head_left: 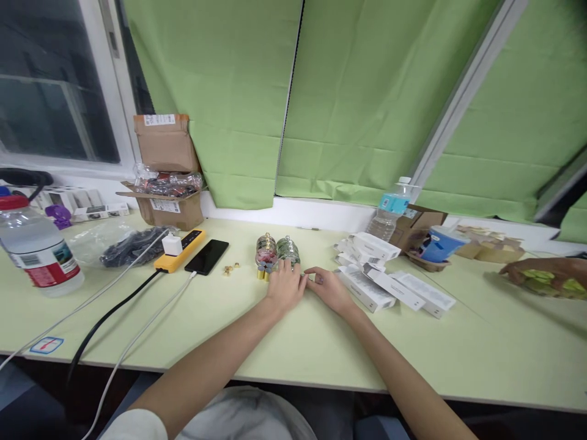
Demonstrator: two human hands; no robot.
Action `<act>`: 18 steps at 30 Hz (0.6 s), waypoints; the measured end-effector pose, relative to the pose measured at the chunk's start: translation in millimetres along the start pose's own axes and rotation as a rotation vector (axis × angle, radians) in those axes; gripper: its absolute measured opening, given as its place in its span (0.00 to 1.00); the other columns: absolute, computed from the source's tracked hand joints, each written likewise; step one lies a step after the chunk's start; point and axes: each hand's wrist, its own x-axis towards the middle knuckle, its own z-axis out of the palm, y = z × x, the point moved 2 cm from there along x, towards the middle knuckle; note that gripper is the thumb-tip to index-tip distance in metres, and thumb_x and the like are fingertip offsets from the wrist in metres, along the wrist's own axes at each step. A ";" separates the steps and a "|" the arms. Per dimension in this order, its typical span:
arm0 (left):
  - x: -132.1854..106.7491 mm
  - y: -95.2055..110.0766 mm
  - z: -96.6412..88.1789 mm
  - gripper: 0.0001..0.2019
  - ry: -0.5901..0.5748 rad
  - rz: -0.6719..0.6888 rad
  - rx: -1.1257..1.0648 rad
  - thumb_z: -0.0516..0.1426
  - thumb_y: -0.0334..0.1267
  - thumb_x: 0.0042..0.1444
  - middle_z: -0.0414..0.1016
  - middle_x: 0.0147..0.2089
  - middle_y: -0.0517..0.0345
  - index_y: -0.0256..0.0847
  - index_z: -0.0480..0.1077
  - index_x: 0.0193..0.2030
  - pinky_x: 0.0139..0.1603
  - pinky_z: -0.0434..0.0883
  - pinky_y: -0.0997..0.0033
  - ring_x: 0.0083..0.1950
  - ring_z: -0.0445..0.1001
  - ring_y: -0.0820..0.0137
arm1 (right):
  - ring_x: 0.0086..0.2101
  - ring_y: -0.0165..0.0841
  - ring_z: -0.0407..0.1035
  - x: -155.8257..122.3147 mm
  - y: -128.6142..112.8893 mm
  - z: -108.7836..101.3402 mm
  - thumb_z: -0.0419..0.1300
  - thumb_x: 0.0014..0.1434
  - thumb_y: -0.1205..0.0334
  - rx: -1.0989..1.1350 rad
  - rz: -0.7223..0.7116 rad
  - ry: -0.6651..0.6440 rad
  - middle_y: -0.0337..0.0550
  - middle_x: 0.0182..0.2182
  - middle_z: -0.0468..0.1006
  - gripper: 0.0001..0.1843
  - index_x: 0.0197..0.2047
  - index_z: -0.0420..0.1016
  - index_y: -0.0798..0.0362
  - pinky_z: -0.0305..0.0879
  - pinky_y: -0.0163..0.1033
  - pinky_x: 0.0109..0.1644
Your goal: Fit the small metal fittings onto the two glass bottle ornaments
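Observation:
Two lidded glass jars with gold knobs stand side by side at the middle of the table, a reddish jar (266, 252) and a green jar (288, 247). My left hand (285, 287) is in front of the green jar, its fingers bent and close together, covering the jar's lower part. Just right of it, my right hand (329, 288) has its thumb and fingers closed near the tabletop. Whatever either hand holds is too small or hidden to make out. Short gold cylinders (261, 274) stand by my left hand. A few tiny gold pieces (228, 269) lie farther left.
Left are a black phone (207, 256), yellow power strip (180, 252), cables, a large red-capped bottle (39, 250) and an open carton (170, 211). White boxes (367, 287), a water bottle (389, 211) and a blue cup (438, 243) stand right. Another person's hand (543, 269) is far right.

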 end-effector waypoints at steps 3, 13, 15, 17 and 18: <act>-1.3 -4.4 -1.7 0.21 0.029 0.028 0.008 0.42 0.51 0.68 0.67 0.49 0.44 0.38 0.68 0.48 0.37 0.70 0.64 0.55 0.64 0.55 | 0.24 0.33 0.66 2.2 -1.1 0.0 0.53 0.60 0.44 0.081 0.002 0.052 0.38 0.21 0.73 0.22 0.40 0.79 0.53 0.59 0.36 0.31; -8.4 -11.9 -74.5 0.13 0.315 0.191 -0.369 0.46 0.45 0.68 0.73 0.47 0.52 0.43 0.69 0.45 0.48 0.68 0.63 0.51 0.68 0.63 | 0.25 0.34 0.65 -11.1 -36.8 -17.1 0.47 0.66 0.43 0.216 -0.043 0.345 0.42 0.23 0.75 0.26 0.38 0.77 0.54 0.59 0.37 0.31; -15.7 -32.4 -93.0 0.11 0.369 0.156 -0.476 0.46 0.41 0.69 0.74 0.47 0.53 0.43 0.68 0.45 0.52 0.66 0.63 0.50 0.69 0.65 | 0.23 0.33 0.64 -19.6 -61.9 -8.9 0.46 0.68 0.46 0.216 -0.107 0.311 0.39 0.22 0.73 0.24 0.39 0.76 0.53 0.57 0.36 0.29; -25.2 -59.6 -102.7 0.11 0.391 0.065 -0.536 0.46 0.41 0.69 0.75 0.45 0.55 0.43 0.68 0.45 0.52 0.66 0.63 0.49 0.69 0.65 | 0.25 0.32 0.67 -24.4 -93.8 9.7 0.45 0.69 0.51 0.235 -0.225 0.192 0.40 0.26 0.76 0.20 0.41 0.74 0.52 0.59 0.35 0.30; -30.3 -74.2 -104.2 0.12 0.386 0.000 -0.557 0.46 0.41 0.69 0.75 0.45 0.55 0.43 0.69 0.44 0.51 0.66 0.63 0.48 0.70 0.65 | 0.27 0.33 0.69 -24.6 -110.5 21.6 0.45 0.70 0.54 0.226 -0.281 0.138 0.41 0.28 0.77 0.17 0.42 0.73 0.51 0.61 0.36 0.33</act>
